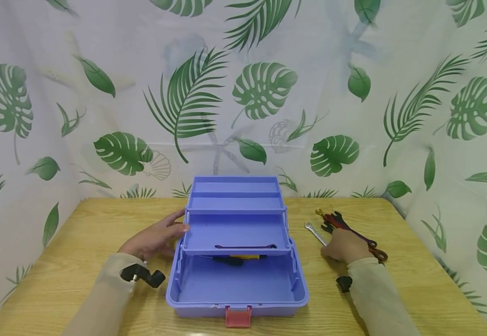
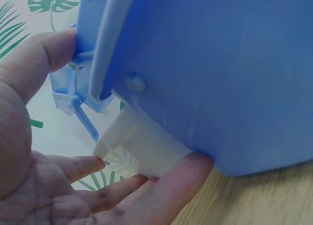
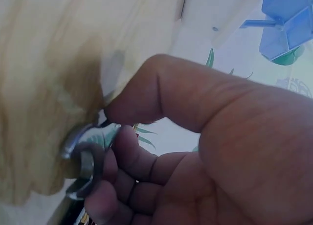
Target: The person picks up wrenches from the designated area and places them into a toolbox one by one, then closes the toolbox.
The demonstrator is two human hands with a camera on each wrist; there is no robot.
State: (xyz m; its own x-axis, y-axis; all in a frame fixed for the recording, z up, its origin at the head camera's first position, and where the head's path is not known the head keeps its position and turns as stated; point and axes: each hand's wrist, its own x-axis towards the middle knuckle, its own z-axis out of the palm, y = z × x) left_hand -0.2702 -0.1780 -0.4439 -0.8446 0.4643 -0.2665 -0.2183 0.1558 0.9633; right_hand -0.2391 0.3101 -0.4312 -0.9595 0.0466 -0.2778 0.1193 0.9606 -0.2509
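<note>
A purple toolbox stands with its lid raised and its trays spread out. My left hand is at its left side, thumb touching the middle tray's edge. Its fingers are spread against the box wall in the left wrist view. My right hand pinches one end of a silver wrench, between thumb and fingers; a curved metal end shows in the right wrist view. Beyond that hand lie a gold wrench, a dark red wrench and black wrenches, partly covered by the hand.
A dark purple wrench lies along the front of the middle tray. Below it, a yellow and black item is partly hidden in the box. A red latch hangs at the front. A leaf-print curtain surrounds the wooden table.
</note>
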